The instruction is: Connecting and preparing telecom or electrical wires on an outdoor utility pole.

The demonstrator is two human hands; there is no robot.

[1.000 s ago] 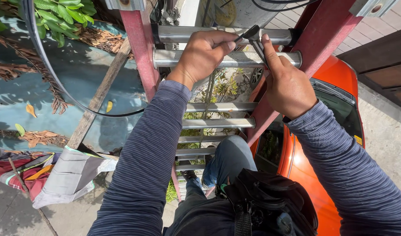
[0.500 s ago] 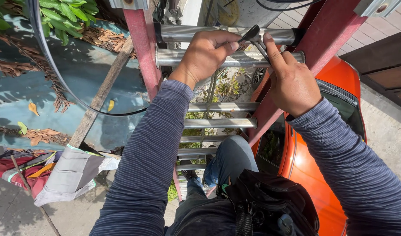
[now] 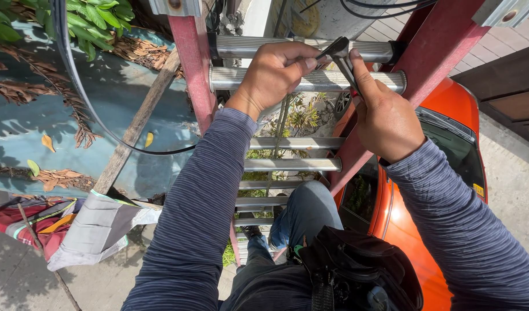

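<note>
Your left hand is closed around the upper rung at top centre. Your right hand is clamped on the pliers; keep them steady against the rung.

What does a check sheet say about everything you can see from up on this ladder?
Surface: ribbed grey metal rungs between red ladder rails; pale concrete ground far below.
Job's things: dark metal pliers-like tool at the top rungs.
Clutter: black pouch at the person's waist; grey and red cloth bundle on the ground; dry brown leaves.
Grippers: left hand grips a top rung and touches the tool; right hand holds the tool's handle.
Cables: black cable curving past the left rail.
Surroundings: orange car below on the right; green leafy plant; slanted wooden pole.
</note>
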